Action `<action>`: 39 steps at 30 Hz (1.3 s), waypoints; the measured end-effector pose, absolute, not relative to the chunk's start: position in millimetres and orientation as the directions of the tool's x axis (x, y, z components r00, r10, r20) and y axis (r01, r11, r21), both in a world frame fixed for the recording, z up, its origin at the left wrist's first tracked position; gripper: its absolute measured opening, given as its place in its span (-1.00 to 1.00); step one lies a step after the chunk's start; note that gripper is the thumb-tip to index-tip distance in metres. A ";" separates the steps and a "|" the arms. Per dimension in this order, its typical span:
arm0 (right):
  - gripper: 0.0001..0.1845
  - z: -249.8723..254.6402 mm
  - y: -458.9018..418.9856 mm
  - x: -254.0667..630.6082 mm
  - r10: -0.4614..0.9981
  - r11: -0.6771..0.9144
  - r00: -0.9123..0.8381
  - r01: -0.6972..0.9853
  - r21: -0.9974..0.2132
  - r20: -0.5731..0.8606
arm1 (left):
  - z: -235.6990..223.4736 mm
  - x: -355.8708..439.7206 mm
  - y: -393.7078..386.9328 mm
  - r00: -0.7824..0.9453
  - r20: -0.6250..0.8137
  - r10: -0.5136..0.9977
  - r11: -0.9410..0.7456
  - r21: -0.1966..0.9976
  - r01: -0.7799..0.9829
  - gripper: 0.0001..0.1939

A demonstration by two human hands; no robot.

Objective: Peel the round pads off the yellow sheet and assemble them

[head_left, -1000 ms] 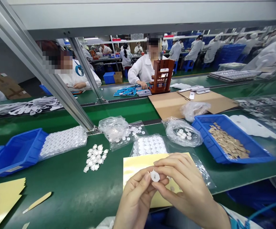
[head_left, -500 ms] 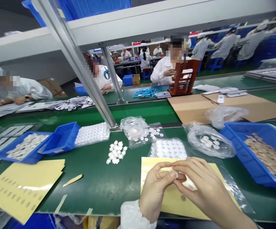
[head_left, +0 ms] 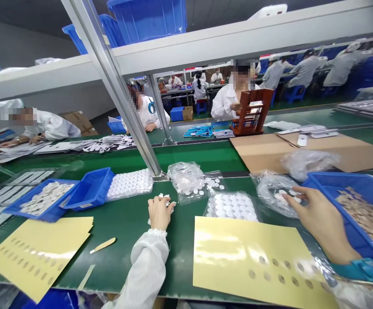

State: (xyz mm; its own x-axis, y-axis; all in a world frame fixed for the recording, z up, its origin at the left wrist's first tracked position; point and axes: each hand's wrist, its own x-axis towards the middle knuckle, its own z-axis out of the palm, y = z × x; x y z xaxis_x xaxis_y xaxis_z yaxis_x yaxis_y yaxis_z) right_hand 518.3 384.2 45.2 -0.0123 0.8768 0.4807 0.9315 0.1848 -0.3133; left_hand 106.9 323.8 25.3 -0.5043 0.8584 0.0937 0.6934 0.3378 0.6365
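Surface: green conveyor workbench [head_left: 125,262], seen from above, with items laid along it.

Left hand [head_left: 159,212]: white-sleeved, fingers curled narrow over a small pile of white adhesive discs [head_left: 168,201]; the pile is mostly hidden, and whether a disc is gripped cannot be told.

Right hand [head_left: 318,223]: teal-cuffed, fingers spread and extended, holding nothing visible, fingertips at a clear plastic bag of white discs [head_left: 271,191].

Nearest sheet: yellow backing sheet [head_left: 247,257], lying flat between the hands' forearms, with rows of round marks.

Left of it: second yellow backing sheet [head_left: 34,253], marked in rows; tan spatula [head_left: 102,245] just beside its edge.

Right edge: blue tray [head_left: 321,180] of tan discs [head_left: 366,219], just beside the right hand.

Middle row: white disc sheet in plastic [head_left: 231,207]; crumpled clear bag of discs [head_left: 186,178]; packed white disc sheets [head_left: 130,184]; blue bin [head_left: 91,189]; blue tray of pale discs [head_left: 15,210].

Beyond: aluminium frame post [head_left: 118,94]; flattened cardboard [head_left: 260,152]; wooden rack [head_left: 252,112].

Far: three co-workers in white coats [head_left: 144,113] at neighbouring benches; blue crates [head_left: 147,19] on an overhead shelf.
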 end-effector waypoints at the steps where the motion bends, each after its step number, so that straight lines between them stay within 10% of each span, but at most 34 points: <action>1: -0.69 45.9 380.2 514.2 0.883 0.188 -0.001 0.917 -0.352 0.469 | 24.4 107.0 326.7 -0.492 0.086 0.866 0.343 0.614 0.711 -0.76; 9: -0.71 45.0 345.7 485.4 0.902 0.268 0.012 0.770 -0.579 0.433 | 30.9 115.0 337.0 -0.451 0.011 0.892 0.303 0.727 0.616 -0.81; 17: -0.86 61.9 297.7 427.1 0.900 0.434 -0.271 0.499 -0.750 0.341 | 67.3 198.4 303.6 -0.266 -0.209 0.941 0.217 0.976 0.003 -0.67; 25: -0.89 69.4 291.1 404.1 0.947 0.232 -0.279 0.264 -0.936 0.156 | 81.5 267.5 264.6 0.095 -0.394 0.914 0.397 0.825 -0.403 -0.80; 39: -0.80 72.7 287.6 425.8 0.911 0.229 -0.394 0.234 -0.945 0.123 | 65.2 263.8 272.6 0.439 -0.452 0.776 0.630 0.526 -0.572 -0.76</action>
State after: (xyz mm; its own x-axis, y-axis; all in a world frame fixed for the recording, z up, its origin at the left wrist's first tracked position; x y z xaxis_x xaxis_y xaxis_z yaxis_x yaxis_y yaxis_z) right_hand 425.8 287.6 72.7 -0.3939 0.9109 0.1230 0.2344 0.2289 -0.9448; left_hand 263.8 272.6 65.2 0.4392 0.7763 -0.4522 -0.5717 0.6298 0.5259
